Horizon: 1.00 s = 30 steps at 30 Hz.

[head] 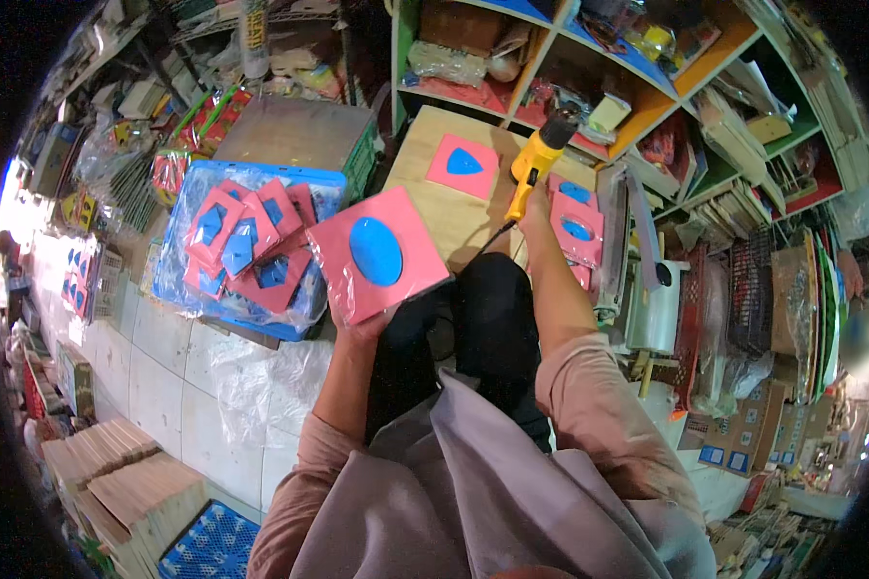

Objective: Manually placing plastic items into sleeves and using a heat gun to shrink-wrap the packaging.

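My left hand (368,324) grips the near edge of a pink square board (333,246) with a blue oval in its middle, covered in clear plastic film. My right hand (536,206) is closed around the handle of a yellow heat gun (534,165). Its dark nozzle points away from me, toward the shelves. Between the two hands is a wooden worktop (413,174). On it lies a pink board (445,168) with a blue rounded triangle. Several wrapped pink boards (586,219) are stacked just right of my right hand, partly behind the forearm.
A blue plastic crate (170,250) at left holds a loose heap of wrapped pink boards (275,279). Cubby shelves (543,43) stand behind the worktop. The heat gun's black cord (494,237) runs toward my knees. A clear film roll (655,318) is at right, and wooden boards (141,485) are stacked lower left.
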Available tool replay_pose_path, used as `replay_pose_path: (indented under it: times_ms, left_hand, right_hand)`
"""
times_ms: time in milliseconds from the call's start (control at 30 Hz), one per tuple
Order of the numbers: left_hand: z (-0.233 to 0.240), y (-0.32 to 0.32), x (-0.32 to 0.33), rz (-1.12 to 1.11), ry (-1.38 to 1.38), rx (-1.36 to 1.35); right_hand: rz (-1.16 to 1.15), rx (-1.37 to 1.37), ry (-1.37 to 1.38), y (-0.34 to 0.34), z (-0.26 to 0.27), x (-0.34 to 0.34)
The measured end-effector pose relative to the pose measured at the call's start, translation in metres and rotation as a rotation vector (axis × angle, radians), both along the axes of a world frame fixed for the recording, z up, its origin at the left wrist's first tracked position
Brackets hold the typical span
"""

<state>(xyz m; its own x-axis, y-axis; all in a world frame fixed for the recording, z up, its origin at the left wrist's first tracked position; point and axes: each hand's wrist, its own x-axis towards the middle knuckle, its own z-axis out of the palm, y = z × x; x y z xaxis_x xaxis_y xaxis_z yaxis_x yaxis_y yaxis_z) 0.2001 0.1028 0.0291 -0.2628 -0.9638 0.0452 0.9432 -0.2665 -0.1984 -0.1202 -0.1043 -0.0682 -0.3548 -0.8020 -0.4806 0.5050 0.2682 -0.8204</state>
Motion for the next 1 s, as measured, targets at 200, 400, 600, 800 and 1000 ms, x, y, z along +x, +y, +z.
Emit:
replay_pose_path:
  times_ms: [200,400,600,800,1000]
  left_hand:
    - [0.006,-0.033,-0.005,0.080,-0.215,-0.086]
    - [0.012,-0.058,-0.021,0.088,-0.209,-0.099]
    - [0.003,-0.060,-0.030,0.050,-0.057,-0.012]
    - [-0.002,-0.059,-0.036,0.099,-0.143,0.016]
    - [-0.004,-0.056,-0.033,0.085,-0.184,0.058]
  right_hand:
    - [0.108,-0.518,-0.408,0.049,0.117,0.025]
    - [0.116,-0.676,0.109,0.180,0.235,0.011]
    - [0.282,-0.401,0.331,0.296,0.261,0.017]
    - [0.480,-0.002,0.783,0.338,0.253,0.036]
    - [0.471,0.048,0.838,0.338,0.253,0.053]
